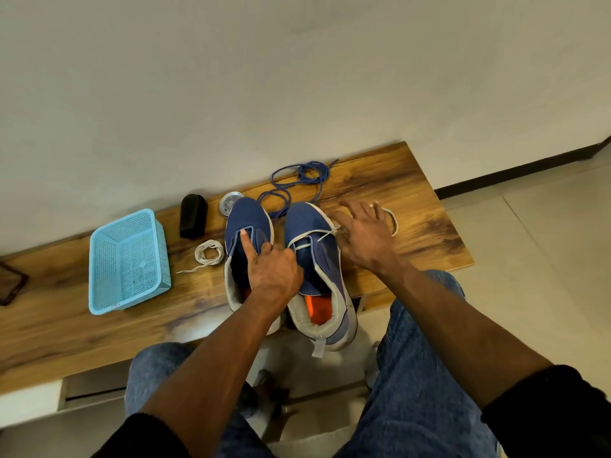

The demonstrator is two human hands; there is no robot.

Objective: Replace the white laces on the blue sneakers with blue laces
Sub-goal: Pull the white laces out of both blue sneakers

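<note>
From the head camera, two blue sneakers are seen side by side at the centre of the frame, toes pointing up the picture, on a wooden tabletop (413, 200). The left sneaker (248, 219) is already stripped of its lace; the left hand (274, 269) is laid over its tongue, index finger stretched straight toward the toe and pressed on it, the remaining fingers curled loosely, nothing seen gripped. The right sneaker (310, 226) is still crossed by a white lace (312, 234) at its lowest eyelets. That lace is drawn out to the right, toward the right hand (363, 236), which is spread just right of the shoe; its fingers are held fairly wide, and whether the lace is pinched beneath the hand cannot be told. A white loop shows beyond the hand, at centre right. A coiled white lace (208, 252) is lying left of the shoes. The blue laces (304, 176) are tangled above the toes, at upper centre. At the left, a light blue basket (129, 259) is standing; above the coil a black object (193, 211) and a round tin (230, 203) are placed.
</note>
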